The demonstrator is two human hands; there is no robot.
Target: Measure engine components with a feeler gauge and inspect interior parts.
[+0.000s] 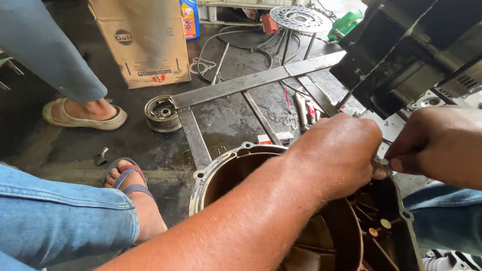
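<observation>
Head view: small part (383,161) (pinched) between fingers (379,172).

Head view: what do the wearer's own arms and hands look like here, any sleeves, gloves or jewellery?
Both arms are bare, with no sleeve in view. The left hand and right hand wear no gloves, and no ring, watch or bracelet shows. The left forearm is lightly haired. Below them, the legs are in blue denim.
</observation>
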